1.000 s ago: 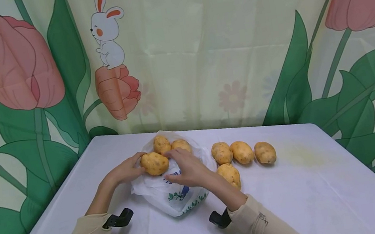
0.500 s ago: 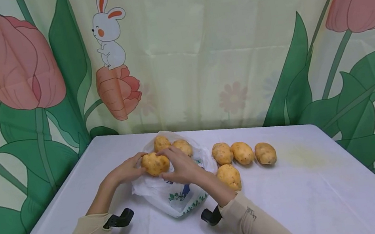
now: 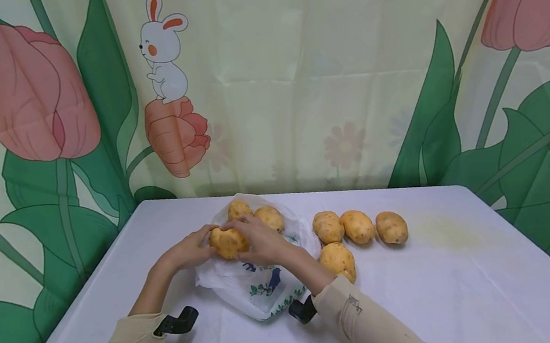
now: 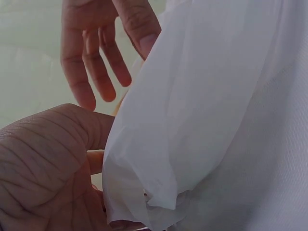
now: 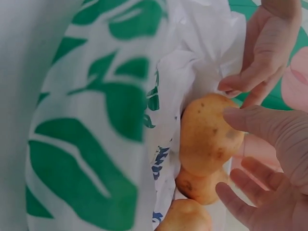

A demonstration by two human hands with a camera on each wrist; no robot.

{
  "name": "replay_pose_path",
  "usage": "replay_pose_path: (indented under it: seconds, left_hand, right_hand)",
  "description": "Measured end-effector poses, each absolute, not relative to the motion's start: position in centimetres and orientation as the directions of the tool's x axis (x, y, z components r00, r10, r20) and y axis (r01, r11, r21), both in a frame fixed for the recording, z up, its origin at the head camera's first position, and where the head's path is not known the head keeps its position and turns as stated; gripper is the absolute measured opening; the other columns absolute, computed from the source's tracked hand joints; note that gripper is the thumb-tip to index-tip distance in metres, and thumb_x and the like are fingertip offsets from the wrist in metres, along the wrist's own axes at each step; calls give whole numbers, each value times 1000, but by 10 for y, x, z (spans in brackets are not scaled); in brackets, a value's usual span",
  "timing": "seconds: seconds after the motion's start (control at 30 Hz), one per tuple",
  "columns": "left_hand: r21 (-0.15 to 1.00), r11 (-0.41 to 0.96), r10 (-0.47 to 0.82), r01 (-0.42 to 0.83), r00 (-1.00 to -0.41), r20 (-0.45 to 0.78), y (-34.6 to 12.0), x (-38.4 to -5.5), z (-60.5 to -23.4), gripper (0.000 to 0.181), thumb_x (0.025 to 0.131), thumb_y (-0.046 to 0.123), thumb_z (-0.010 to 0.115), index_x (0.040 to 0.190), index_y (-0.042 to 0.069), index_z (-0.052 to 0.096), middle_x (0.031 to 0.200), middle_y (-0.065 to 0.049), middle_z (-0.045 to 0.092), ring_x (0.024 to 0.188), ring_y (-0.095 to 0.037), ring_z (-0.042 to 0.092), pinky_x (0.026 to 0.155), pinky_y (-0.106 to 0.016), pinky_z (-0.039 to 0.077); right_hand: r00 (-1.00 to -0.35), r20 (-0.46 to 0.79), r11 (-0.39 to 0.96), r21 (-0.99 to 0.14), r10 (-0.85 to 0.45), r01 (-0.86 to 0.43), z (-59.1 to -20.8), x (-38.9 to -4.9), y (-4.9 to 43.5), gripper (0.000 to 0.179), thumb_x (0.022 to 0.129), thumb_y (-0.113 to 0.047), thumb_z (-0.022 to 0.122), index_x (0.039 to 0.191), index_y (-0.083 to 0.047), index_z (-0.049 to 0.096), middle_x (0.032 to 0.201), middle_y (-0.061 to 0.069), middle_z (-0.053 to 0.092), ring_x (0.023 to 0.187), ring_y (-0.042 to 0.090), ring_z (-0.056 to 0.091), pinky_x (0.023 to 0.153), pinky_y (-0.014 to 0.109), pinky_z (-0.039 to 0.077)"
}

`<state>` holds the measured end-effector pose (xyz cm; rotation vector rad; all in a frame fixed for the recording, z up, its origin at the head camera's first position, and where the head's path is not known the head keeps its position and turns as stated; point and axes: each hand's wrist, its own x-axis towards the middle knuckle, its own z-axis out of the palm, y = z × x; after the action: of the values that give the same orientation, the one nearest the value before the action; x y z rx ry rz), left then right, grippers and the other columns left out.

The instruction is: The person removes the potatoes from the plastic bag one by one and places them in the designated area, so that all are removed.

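A large potato (image 3: 226, 243) lies on the white plastic bag (image 3: 236, 288) with green and blue print. At its left end, my left hand (image 3: 187, 252) grips it between thumb and fingers. From the right, my right hand (image 3: 268, 245) reaches over the same potato, its fingers spread and loosely bent. In the right wrist view the right thumb (image 5: 255, 120) touches or nearly touches the potato (image 5: 207, 137). Behind it, two more potatoes sit at the bag, one at the back (image 3: 239, 208) and one to the right (image 3: 270, 218). Bag plastic (image 4: 163, 110) hides the left fingertips in the left wrist view.
To the right of the bag, three potatoes stand in a row: left (image 3: 327, 227), middle (image 3: 358, 226) and right (image 3: 392, 228). Another potato (image 3: 337, 261) lies in front, partly behind the right forearm. A white cloth (image 3: 430, 296) covers the table; a printed curtain (image 3: 262, 79) hangs behind.
My right hand has moved left and closer over the large potato. The left hand stays at the potato's left end. The head view has shifted slightly.
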<state>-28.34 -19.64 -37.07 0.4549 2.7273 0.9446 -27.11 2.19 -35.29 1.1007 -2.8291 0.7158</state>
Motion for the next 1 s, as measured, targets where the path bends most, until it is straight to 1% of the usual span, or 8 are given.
replay_pose_path:
  seconds: [0.2, 0.4, 0.6, 0.7, 0.8, 0.9, 1.0]
  left_hand:
    - [625, 750, 352, 215, -930, -104, -196, -283, -371, 62, 97, 15, 57, 152, -4, 36, 156, -34, 36, 144, -51, 33, 114, -66, 31]
    - [629, 747, 353, 216, -930, -100, -196, -284, -370, 63, 96, 15, 58, 152, -4, 36, 156, -33, 36, 145, -51, 33, 114, -66, 31]
    - [629, 747, 355, 217, -930, -101, -195, -285, -371, 62, 96, 15, 58, 151, -4, 37, 156, -33, 37, 144, -50, 35, 114, -65, 31]
    - [626, 750, 353, 216, -930, -102, -195, -284, -370, 63, 95, 14, 58, 151, -4, 37, 155, -33, 37, 143, -50, 35, 114, -65, 32]
    - [628, 749, 351, 213, -931, -102, -195, -283, -370, 63, 95, 14, 58, 151, -4, 37, 155, -33, 37, 143, -51, 35, 114, -66, 32]
    - [627, 750, 351, 213, -931, -103, -195, -282, -370, 63, 95, 14, 57, 151, -4, 37, 155, -33, 37, 143, -51, 35, 113, -67, 32]
    - [626, 751, 349, 211, -931, -104, -195, -281, -370, 62, 95, 14, 58, 151, -4, 37, 155, -33, 37, 143, -51, 35, 113, -67, 32]
  right_hand:
    - [-751, 157, 660, -387, -641, -644, -355, -278, 19, 65, 89, -11, 79, 148, -16, 52, 149, 9, 50, 138, 25, 46, 111, 44, 45]
    - [-756, 118, 677, -372, -644, -635, -355, -283, 18, 67, 90, -11, 78, 150, -18, 49, 151, 8, 49, 139, 23, 45, 113, 42, 43]
    - [-765, 108, 688, -371, -635, -624, -357, -285, 17, 68, 89, -11, 79, 150, -19, 50, 148, 7, 51, 134, 22, 49, 111, 41, 45]
    - [-766, 112, 695, -353, -633, -626, -359, -287, 16, 69, 87, -11, 81, 148, -23, 51, 145, 8, 52, 126, 22, 54, 106, 39, 49]
    - [-767, 117, 707, -322, -631, -630, -362, -289, 14, 69, 86, -13, 83, 146, -25, 51, 142, 9, 51, 111, 21, 60, 97, 35, 53]
    - [-766, 128, 714, -292, -630, -636, -365, -289, 13, 68, 86, -14, 83, 144, -26, 50, 140, 10, 49, 95, 19, 61, 88, 31, 56]
    - [-764, 141, 715, -281, -630, -641, -367, -289, 12, 68, 86, -14, 83, 144, -25, 51, 140, 10, 48, 89, 18, 60, 84, 30, 56]
